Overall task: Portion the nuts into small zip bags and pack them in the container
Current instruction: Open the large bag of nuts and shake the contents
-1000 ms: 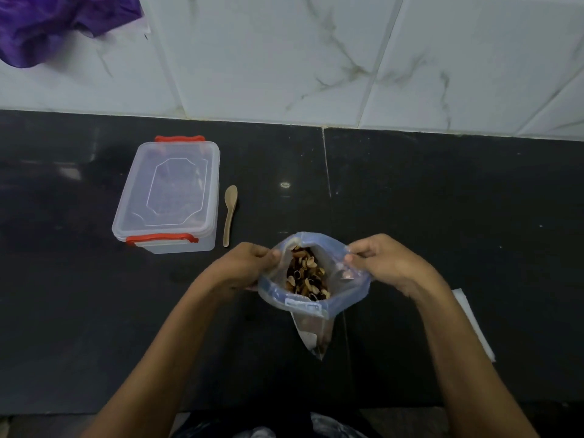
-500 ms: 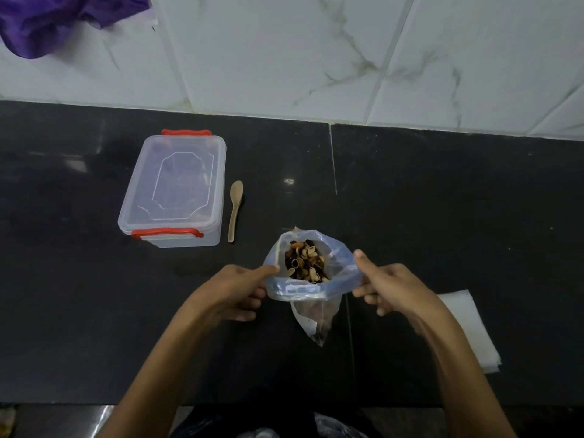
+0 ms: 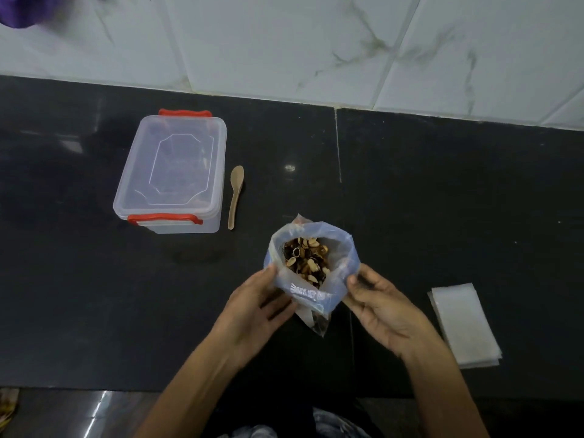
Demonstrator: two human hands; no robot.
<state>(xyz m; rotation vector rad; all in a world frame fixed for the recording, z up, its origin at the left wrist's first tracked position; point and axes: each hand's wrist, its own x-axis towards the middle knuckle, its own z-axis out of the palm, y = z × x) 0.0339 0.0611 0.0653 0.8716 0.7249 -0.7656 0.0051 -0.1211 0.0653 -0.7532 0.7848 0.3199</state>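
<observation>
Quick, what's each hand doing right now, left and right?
Left hand: open, fingers relaxed against the side of the nut bag, not gripping.
Right hand: open, fingertips touching the bag's other side.

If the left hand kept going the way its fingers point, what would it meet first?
The left hand points up and right, its fingertips already at the bag of nuts, so the bag comes first; depth is unclear.
</observation>
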